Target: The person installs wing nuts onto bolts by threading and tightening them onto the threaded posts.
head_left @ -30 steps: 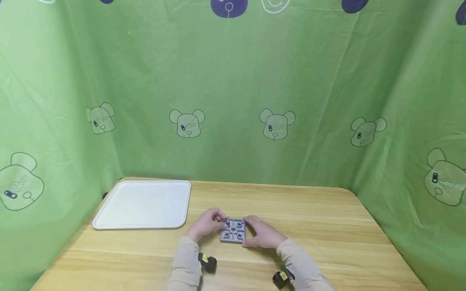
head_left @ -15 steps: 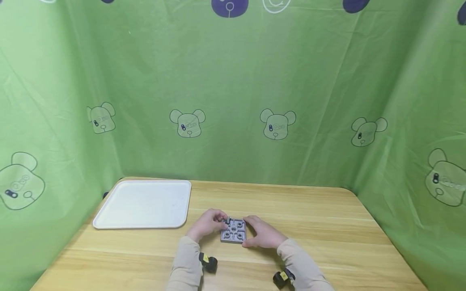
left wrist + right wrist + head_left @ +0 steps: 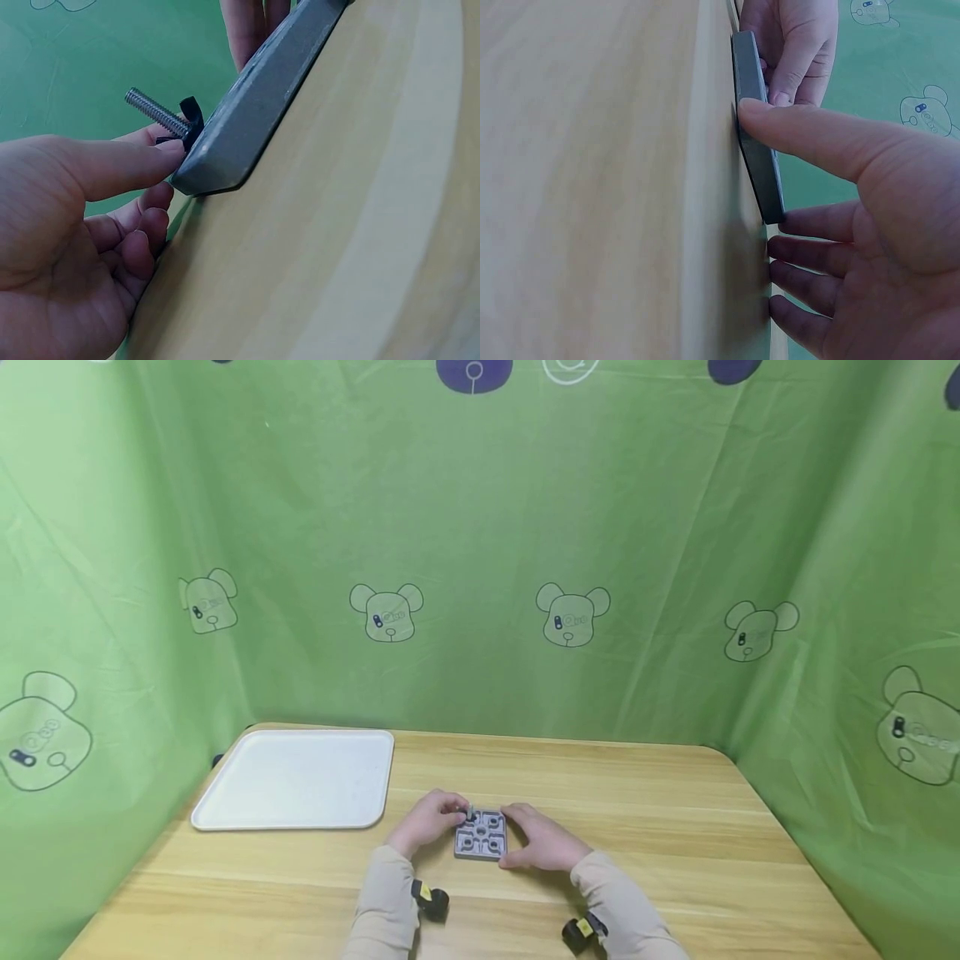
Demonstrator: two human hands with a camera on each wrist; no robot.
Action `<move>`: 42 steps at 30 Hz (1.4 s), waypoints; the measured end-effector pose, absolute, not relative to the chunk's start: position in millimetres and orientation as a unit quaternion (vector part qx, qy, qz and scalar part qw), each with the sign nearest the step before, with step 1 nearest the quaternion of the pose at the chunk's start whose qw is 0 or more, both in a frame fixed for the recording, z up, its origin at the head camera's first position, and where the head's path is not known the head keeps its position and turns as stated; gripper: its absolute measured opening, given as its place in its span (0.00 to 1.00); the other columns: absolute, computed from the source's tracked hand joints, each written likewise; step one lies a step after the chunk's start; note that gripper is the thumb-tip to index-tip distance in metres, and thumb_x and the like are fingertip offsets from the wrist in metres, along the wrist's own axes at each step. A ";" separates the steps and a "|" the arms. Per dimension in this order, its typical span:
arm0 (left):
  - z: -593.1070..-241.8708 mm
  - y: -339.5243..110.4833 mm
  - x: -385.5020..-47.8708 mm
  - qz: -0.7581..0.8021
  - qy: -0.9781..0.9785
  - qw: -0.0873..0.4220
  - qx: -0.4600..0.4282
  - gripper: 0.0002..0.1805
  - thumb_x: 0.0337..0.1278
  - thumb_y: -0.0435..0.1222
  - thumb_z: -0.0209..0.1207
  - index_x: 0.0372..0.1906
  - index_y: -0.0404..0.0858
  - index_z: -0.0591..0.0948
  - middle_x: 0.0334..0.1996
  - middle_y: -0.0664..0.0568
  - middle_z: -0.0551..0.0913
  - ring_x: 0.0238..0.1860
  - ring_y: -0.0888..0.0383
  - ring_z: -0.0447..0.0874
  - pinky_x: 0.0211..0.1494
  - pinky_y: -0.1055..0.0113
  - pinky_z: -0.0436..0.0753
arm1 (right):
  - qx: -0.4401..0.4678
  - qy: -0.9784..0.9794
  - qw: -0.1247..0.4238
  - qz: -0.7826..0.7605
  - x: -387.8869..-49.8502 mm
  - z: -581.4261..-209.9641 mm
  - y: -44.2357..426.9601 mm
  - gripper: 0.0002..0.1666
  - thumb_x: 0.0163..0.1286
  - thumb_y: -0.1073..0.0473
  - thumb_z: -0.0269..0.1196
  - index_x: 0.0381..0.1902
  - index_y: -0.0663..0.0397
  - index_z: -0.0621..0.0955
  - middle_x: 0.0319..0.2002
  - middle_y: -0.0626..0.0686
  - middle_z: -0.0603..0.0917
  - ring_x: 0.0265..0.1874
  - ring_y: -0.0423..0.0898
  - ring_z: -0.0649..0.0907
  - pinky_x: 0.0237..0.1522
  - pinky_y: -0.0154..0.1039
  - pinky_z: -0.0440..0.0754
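Note:
A square grey metal plate (image 3: 481, 844) with moulded recesses and a central hole lies flat on the table between both hands. From its far left corner rises a threaded bolt (image 3: 154, 109) with a black wing nut (image 3: 192, 120) low on it, at the plate's surface. The left hand (image 3: 429, 820) holds the wing nut, its thumb (image 3: 135, 166) against a wing; the forefinger is partly hidden behind. On the opposite side, the right hand (image 3: 546, 841) grips the plate's edge, thumb (image 3: 780, 120) on the near side and forefinger near the far corner.
A white rectangular tray (image 3: 296, 779) lies at the table's back left. Green printed curtains (image 3: 480, 685) stand behind and on both sides of the wooden table (image 3: 675, 827). Each wrist carries a small black camera.
The left thumb has shifted slightly back from over the plate toward the wing nut. The right hand and the plate stay in place.

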State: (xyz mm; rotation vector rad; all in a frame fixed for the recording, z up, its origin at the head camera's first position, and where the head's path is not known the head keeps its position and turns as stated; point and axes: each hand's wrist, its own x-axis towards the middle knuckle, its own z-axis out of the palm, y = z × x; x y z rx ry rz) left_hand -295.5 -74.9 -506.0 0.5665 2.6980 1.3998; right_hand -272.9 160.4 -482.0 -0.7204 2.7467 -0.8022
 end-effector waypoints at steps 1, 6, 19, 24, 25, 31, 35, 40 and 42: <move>-505.9 -74.8 -295.4 0.453 0.872 0.025 0.182 0.09 0.59 0.31 0.59 0.44 0.36 0.85 0.37 0.47 0.81 0.41 0.57 0.74 0.49 0.56 0.75 | -0.243 0.926 0.096 -0.272 -273.0 -481.9 160.3 0.56 0.49 0.45 0.74 0.70 0.64 0.63 0.69 0.66 0.67 0.67 0.64 0.69 0.67 0.63 0.64; -506.8 -75.1 -295.5 0.477 0.862 0.028 0.168 0.09 0.60 0.31 0.58 0.44 0.36 0.82 0.35 0.48 0.79 0.38 0.58 0.73 0.46 0.61 0.74 | -0.242 0.926 0.097 -0.274 -272.9 -481.3 160.0 0.57 0.49 0.45 0.74 0.70 0.64 0.63 0.69 0.66 0.67 0.67 0.65 0.69 0.67 0.64 0.64; -507.5 -76.2 -294.2 0.514 0.847 0.037 0.134 0.04 0.56 0.30 0.61 0.36 0.34 0.78 0.31 0.51 0.77 0.35 0.59 0.72 0.42 0.68 0.72 | -0.249 0.925 0.095 -0.270 -274.2 -483.0 159.9 0.57 0.49 0.45 0.75 0.70 0.65 0.64 0.68 0.66 0.68 0.66 0.65 0.70 0.67 0.64 0.65; -506.1 -76.0 -294.2 0.514 0.845 0.036 0.141 0.04 0.55 0.29 0.61 0.37 0.35 0.80 0.33 0.50 0.78 0.36 0.60 0.72 0.44 0.67 0.72 | -0.246 0.927 0.094 -0.268 -274.6 -484.1 160.1 0.57 0.49 0.45 0.74 0.70 0.65 0.64 0.68 0.66 0.68 0.66 0.65 0.70 0.67 0.63 0.65; -506.0 -76.0 -294.2 0.513 0.845 0.036 0.143 0.04 0.55 0.29 0.61 0.37 0.34 0.80 0.33 0.50 0.78 0.36 0.60 0.73 0.44 0.67 0.72 | -0.246 0.927 0.094 -0.268 -274.5 -484.1 160.1 0.57 0.49 0.45 0.74 0.70 0.65 0.64 0.68 0.66 0.67 0.66 0.65 0.70 0.67 0.63 0.65; -505.9 -75.7 -294.4 0.511 0.846 0.037 0.148 0.06 0.54 0.28 0.62 0.37 0.34 0.81 0.33 0.50 0.79 0.36 0.59 0.73 0.44 0.67 0.73 | -0.241 0.927 0.095 -0.272 -274.5 -484.4 160.3 0.57 0.49 0.45 0.74 0.70 0.66 0.64 0.69 0.67 0.67 0.67 0.65 0.70 0.67 0.63 0.65; -506.7 -75.9 -296.1 0.506 0.849 0.042 0.145 0.06 0.54 0.29 0.62 0.38 0.35 0.81 0.33 0.51 0.78 0.36 0.59 0.73 0.45 0.65 0.73 | -0.243 0.928 0.089 -0.270 -275.4 -485.4 160.9 0.56 0.49 0.46 0.75 0.69 0.66 0.64 0.68 0.67 0.68 0.66 0.65 0.70 0.67 0.62 0.65; -507.7 -77.5 -297.2 0.519 0.842 0.047 0.140 0.07 0.53 0.30 0.63 0.38 0.35 0.80 0.32 0.52 0.77 0.35 0.59 0.73 0.42 0.67 0.73 | -0.246 0.928 0.085 -0.266 -276.5 -486.5 161.4 0.56 0.49 0.46 0.75 0.69 0.66 0.64 0.68 0.67 0.68 0.66 0.64 0.70 0.67 0.62 0.65; -507.4 -78.7 -296.9 0.532 0.834 0.053 0.134 0.08 0.53 0.31 0.63 0.39 0.35 0.80 0.32 0.51 0.77 0.34 0.59 0.73 0.40 0.67 0.74 | -0.246 0.927 0.086 -0.268 -276.7 -486.7 161.4 0.56 0.49 0.46 0.75 0.69 0.66 0.64 0.68 0.67 0.68 0.66 0.65 0.70 0.67 0.62 0.65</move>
